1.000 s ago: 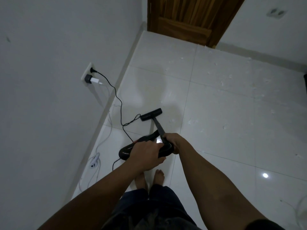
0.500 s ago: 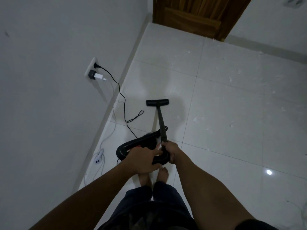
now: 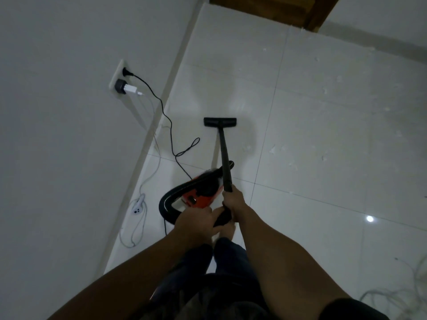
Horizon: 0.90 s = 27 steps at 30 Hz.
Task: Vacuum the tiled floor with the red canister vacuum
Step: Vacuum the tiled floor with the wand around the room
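Observation:
The red canister vacuum [image 3: 199, 197] sits on the white tiled floor [image 3: 323, 125] just ahead of my bare feet. Its black hose [image 3: 165, 204] loops out on the left side. My right hand [image 3: 233, 200] is shut on the lower end of the black wand [image 3: 225, 158], which slants forward to the black floor nozzle [image 3: 220, 121] lying flat on a tile. My left hand [image 3: 196, 221] is shut on the hose handle just behind the right hand. White scraps [image 3: 277, 149] lie scattered over the tiles to the right.
A white wall [image 3: 69, 135] runs along the left with a socket [image 3: 120, 80]; the black power cord [image 3: 171, 132] trails from it to the vacuum. A white charger cable and small device [image 3: 137, 207] lie by the skirting. A wooden door [image 3: 265, 8] stands ahead. Loose white cable [image 3: 411, 289] lies at bottom right.
The nozzle has slid forward and straightened, square to the wand. The view has tipped down, and the red canister body now shows beside my hands.

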Tool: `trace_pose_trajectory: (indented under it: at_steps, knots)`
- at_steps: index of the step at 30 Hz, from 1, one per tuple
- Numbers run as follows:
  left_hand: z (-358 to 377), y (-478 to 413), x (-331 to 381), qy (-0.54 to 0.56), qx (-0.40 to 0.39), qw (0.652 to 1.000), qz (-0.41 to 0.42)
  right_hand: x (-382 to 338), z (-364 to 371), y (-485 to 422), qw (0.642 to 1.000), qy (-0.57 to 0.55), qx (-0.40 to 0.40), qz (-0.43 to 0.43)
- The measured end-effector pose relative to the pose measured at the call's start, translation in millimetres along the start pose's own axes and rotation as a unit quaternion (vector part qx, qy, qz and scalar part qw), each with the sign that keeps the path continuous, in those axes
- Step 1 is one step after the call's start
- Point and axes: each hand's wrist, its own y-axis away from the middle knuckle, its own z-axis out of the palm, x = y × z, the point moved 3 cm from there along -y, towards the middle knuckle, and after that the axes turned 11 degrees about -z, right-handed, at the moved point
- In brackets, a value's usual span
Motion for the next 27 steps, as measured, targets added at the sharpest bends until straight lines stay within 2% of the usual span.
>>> trace_pose_trajectory:
  at_steps: [6, 10, 13, 20, 27]
  knots:
    - [-6, -2, -22, 0.049, -0.006, 0.998, 0.028, 4, 8, -8, 0.999, -0.041, 0.029, 0.001]
    - [-8, 5, -41, -0.009, -0.031, 0.997, 0.077, 17, 11, -13, 0.997, -0.043, 0.062, -0.011]
    - [-7, 7, -41, 0.004, -0.063, 0.996, 0.058, 18, 9, -7, 0.996, -0.05, 0.073, -0.008]
    - [-5, -7, -17, 0.034, -0.068, 0.995, 0.07, 11, -11, -15, 0.997, -0.057, 0.052, 0.015]
    - [-14, -31, 1, 0.106, -0.014, 0.994, -0.033, -34, -29, -50, 1.0, -0.012, 0.008, -0.009]
